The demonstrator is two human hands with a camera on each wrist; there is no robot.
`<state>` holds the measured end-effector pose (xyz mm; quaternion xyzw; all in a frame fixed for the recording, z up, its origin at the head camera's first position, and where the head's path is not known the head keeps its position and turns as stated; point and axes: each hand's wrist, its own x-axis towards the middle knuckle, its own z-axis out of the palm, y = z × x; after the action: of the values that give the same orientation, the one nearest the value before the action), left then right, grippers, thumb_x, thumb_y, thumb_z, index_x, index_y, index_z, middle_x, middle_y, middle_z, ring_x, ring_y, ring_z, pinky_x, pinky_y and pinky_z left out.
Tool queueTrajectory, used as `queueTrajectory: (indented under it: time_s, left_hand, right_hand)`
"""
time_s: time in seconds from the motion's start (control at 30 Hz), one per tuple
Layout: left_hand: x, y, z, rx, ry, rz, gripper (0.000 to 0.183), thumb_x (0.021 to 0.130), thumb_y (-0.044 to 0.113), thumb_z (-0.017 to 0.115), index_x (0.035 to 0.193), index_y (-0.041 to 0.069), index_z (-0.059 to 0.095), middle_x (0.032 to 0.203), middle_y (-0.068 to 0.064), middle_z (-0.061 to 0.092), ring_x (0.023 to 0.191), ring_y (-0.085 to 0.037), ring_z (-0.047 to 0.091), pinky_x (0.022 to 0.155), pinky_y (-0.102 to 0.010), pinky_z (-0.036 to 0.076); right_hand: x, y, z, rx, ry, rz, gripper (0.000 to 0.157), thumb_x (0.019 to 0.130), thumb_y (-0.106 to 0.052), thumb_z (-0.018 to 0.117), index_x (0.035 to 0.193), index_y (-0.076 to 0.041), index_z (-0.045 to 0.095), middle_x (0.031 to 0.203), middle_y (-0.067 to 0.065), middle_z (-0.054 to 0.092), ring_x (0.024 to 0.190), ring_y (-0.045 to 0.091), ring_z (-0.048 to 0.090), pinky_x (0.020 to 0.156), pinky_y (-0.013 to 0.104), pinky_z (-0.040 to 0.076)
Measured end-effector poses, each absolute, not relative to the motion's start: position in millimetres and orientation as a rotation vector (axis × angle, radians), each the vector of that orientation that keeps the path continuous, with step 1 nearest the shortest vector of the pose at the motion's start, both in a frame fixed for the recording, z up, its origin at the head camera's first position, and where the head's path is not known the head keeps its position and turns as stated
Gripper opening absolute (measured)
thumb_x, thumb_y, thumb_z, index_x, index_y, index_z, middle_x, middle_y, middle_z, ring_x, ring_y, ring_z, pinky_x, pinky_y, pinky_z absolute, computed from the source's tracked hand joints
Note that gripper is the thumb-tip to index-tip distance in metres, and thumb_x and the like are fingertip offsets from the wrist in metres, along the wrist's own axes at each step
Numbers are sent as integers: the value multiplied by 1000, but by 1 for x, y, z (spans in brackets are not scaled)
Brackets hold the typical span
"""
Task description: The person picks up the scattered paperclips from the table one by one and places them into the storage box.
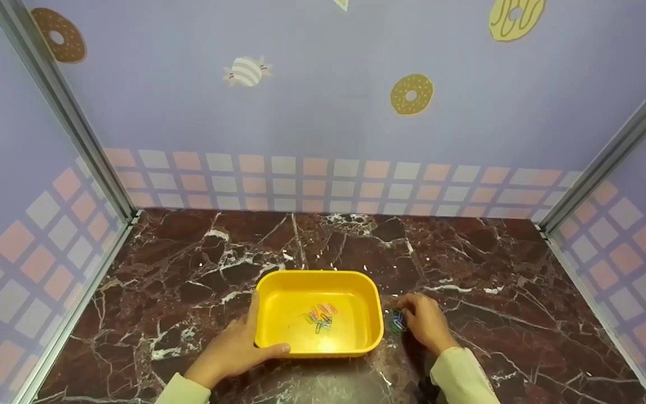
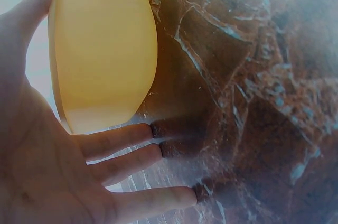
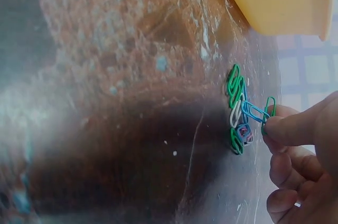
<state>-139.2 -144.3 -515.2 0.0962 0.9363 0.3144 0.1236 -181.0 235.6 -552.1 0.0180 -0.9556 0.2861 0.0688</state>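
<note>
A yellow plastic tub (image 1: pixel 318 353) stands on the marble surface with several coloured paper clips (image 1: pixel 321 318) on its floor. My left hand (image 1: pixel 234 347) rests against its left near corner, thumb along the near side. In the left wrist view the other fingers (image 2: pixel 124 140) are straight and spread beside the tub. To the tub's right lies a small pile of green, blue, white and pink paper clips (image 3: pixel 236 89). Right above that pile, my right hand (image 1: pixel 425 320) pinches a green paper clip (image 3: pixel 270 102) between thumb and forefinger, with a blue paper clip (image 3: pixel 253 110) touching it.
Dark red marble (image 1: pixel 199 269) with white veins forms the work surface. A lilac back wall (image 1: pixel 323 123) with printed sweets and checks stands behind it. Side panels with metal corner posts (image 1: pixel 70 106) close off the left and right.
</note>
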Motion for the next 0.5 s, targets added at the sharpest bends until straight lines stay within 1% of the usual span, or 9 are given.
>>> queueTrajectory:
  time_s: [0.03,0.07,0.17,0.27,0.4,0.5]
  left_hand:
    - [-139,-144,-515,272,2727,911,125,72,70,69,156,13,-4,139,-26,49,117,-40,55,88,-59,49]
    - [-139,-145,-515,276,2725,916,125,72,70,69,156,13,-4,139,-26,49,116,-39,55,88,-59,49]
    - [-139,-145,-515,307,2725,956,125,72,68,70,156,13,-4,131,-23,56,108,-32,60,88,-56,50]
    - [-140,-146,-515,340,2728,991,125,72,67,72,157,14,-4,121,-18,60,99,-25,61,88,-53,50]
    - [-140,-145,-515,332,2740,975,125,71,68,72,157,15,-3,121,-18,61,99,-26,61,87,-54,50]
    - [-140,-145,-516,327,2752,959,125,71,68,72,157,16,-2,120,-18,62,99,-27,61,87,-55,50]
  right_hand:
    - [-181,236,-552,51,-2872,855,18,80,6,64,83,-11,70,82,3,69,80,19,63,73,39,53]
    - [-181,236,-552,53,-2867,847,19,79,7,64,82,-11,69,82,3,68,80,19,63,73,39,52]
    - [-180,237,-552,51,-2860,826,20,78,8,62,82,-11,68,81,3,66,78,18,61,71,38,52]
    - [-180,237,-551,27,-2868,822,18,78,6,62,80,-12,66,80,3,64,74,16,58,67,36,50]
    - [-179,237,-549,-50,-2882,841,14,78,0,64,79,-14,65,78,1,60,70,14,53,61,33,45]
    - [-179,237,-548,-83,-2872,851,13,78,-1,65,79,-15,65,78,-1,60,70,13,53,61,32,43]
